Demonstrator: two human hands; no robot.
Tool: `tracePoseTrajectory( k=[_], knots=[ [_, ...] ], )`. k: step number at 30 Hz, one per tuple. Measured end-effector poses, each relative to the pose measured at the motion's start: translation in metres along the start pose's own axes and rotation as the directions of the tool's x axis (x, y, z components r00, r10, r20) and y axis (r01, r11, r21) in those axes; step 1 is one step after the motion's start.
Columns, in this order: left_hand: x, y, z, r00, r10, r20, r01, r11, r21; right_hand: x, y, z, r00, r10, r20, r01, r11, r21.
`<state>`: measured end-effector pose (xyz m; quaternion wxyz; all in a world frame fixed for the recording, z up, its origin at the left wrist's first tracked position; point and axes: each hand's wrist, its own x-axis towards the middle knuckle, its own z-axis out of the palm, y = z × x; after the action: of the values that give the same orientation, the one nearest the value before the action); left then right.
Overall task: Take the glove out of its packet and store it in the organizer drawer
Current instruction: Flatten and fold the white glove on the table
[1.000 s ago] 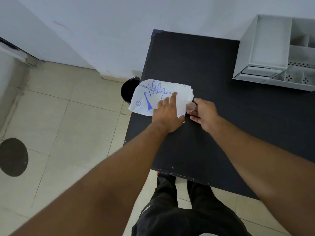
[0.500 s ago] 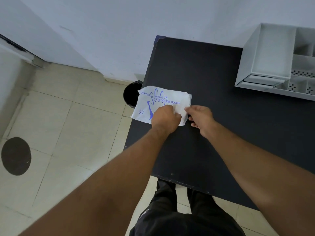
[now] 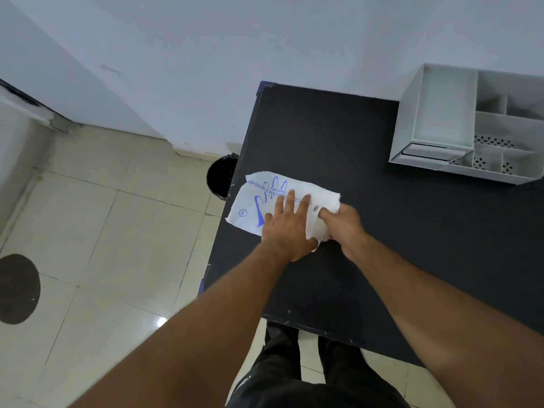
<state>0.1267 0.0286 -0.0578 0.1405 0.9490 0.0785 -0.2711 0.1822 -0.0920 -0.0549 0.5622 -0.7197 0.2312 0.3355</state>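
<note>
We see a black counter [image 3: 338, 136] with a white organizer [image 3: 441, 119] at its far right, well apart from the hands. The white glove packet [image 3: 256, 198] lies flat at the counter's left edge. Our left hand [image 3: 287, 225] presses on it with fingers [image 3: 290, 201] spread open; our right hand [image 3: 343, 223] has fingers closed, gripping the packet's right end.

Black table [image 3: 368, 260] fills right of frame; white glove packet [image 3: 256, 201] at its left edge, grey organizer [image 3: 441, 119] upper right.
</note>
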Motion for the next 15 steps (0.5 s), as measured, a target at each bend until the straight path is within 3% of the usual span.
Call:
tracePoseTrajectory(
  k=[5, 12, 15],
  knots=[
    [-0.001, -0.005, 0.005, 0.994, 0.028, 0.104, -0.027, 1.000, -0.003, -0.002, 0.004, -0.004, 0.999, -0.001, -0.032, 0.001, 1.000, -0.011],
    [-0.004, -0.004, 0.008, 0.996, 0.034, 0.081, -0.042, 0.995, 0.091, 0.000, 0.006, -0.004, 0.999, 0.048, 0.000, -0.048, 0.991, 0.122],
    [-0.006, -0.005, 0.012, 0.997, 0.029, 0.068, -0.035, 0.996, 0.081, 0.003, 0.006, -0.006, 0.998, 0.039, -0.052, -0.032, 0.992, 0.120]
  ],
)
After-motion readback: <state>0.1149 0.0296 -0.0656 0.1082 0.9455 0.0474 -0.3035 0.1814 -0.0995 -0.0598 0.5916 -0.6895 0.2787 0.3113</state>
